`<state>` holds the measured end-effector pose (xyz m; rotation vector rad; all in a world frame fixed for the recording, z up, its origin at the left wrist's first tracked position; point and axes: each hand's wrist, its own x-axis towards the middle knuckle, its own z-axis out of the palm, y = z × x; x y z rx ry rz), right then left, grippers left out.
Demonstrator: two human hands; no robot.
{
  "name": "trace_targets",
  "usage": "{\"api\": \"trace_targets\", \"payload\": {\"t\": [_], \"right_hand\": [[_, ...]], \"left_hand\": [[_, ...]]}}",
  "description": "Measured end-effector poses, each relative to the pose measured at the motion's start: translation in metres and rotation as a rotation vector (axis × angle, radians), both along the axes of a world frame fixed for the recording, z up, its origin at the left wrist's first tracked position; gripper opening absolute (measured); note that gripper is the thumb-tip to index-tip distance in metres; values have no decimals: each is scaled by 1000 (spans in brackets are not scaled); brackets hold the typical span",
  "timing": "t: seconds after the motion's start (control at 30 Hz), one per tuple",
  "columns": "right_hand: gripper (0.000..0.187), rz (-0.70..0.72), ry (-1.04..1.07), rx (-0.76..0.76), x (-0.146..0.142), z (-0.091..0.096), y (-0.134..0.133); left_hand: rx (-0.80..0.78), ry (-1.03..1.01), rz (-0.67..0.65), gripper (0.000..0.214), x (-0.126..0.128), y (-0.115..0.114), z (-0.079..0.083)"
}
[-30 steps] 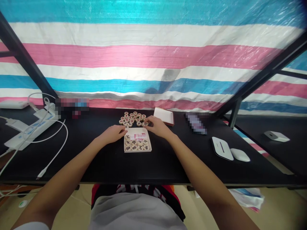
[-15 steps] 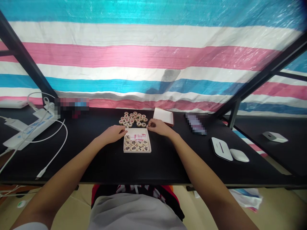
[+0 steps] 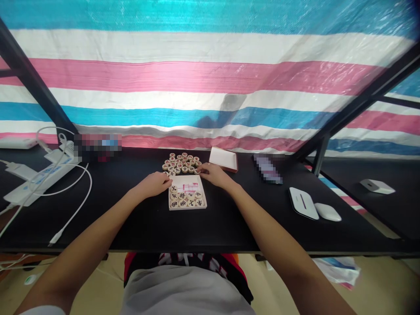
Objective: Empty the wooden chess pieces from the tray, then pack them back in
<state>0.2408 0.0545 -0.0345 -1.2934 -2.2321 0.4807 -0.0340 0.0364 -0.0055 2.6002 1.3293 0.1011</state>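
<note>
A shallow white box (image 3: 187,207) stands on the black table, its lower part filled with several round Chinese chess pieces with dark characters and a pink print on its bare floor. Behind it lies a cluster of loose Chinese chess pieces (image 3: 180,164), mostly red-marked. My left hand (image 3: 155,183) has curled fingers at the box's far left corner, close to a loose piece; what they grip is hidden. The fingers of my right hand (image 3: 215,174) are closed on a chess piece (image 3: 196,172) at the cluster's right edge, just behind the box.
An open box lid (image 3: 223,158) lies behind my right hand. Farther right are a blurred phone (image 3: 267,169), a white flat device (image 3: 303,203) and a white mouse (image 3: 327,212). A power strip (image 3: 42,175) with white cables occupies the left side. A striped sheet hangs behind.
My right hand has moved slightly left, and the pieces along the cluster's near right edge sit closer together. My left hand has shifted slightly left at the box corner.
</note>
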Motion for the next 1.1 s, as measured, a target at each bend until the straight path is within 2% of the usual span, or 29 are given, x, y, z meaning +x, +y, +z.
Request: {"api": "trace_targets", "payload": {"t": [0.2, 0.27, 0.33, 0.4, 0.47, 0.53, 0.67, 0.8, 1.0, 1.1], "right_hand": [[16, -21, -87, 195, -9, 23, -18], [16, 5, -74, 211, -20, 34, -30], [15, 91, -61, 206, -33, 43, -43], [15, 242, -87, 153, -44, 48, -54], [19, 351, -135, 90, -52, 48, -61], [22, 394, -186, 41, -54, 45, -62], [25, 358, -227, -28, -49, 38, -55], [26, 268, -248, -8, -46, 36, -50], [24, 327, -268, -61, -47, 40, -52], [25, 314, -180, -6, -44, 43, -51]], "left_hand": [[-11, 3, 1, 38, 2, -2, -1], [-9, -4, 0, 37, 2, -2, -1], [-13, -12, 4, 37, 2, -3, -1], [-19, -18, 14, 36, 2, -4, 1], [-22, -22, 19, 36, 2, -5, 1], [-24, -33, 12, 37, 1, -4, 1], [-25, -50, -11, 36, 1, -2, -2], [-22, -50, -14, 36, 1, -2, -2], [-34, -41, -5, 36, 2, -4, 1], [-36, -36, -15, 37, 1, -2, 0]]}}
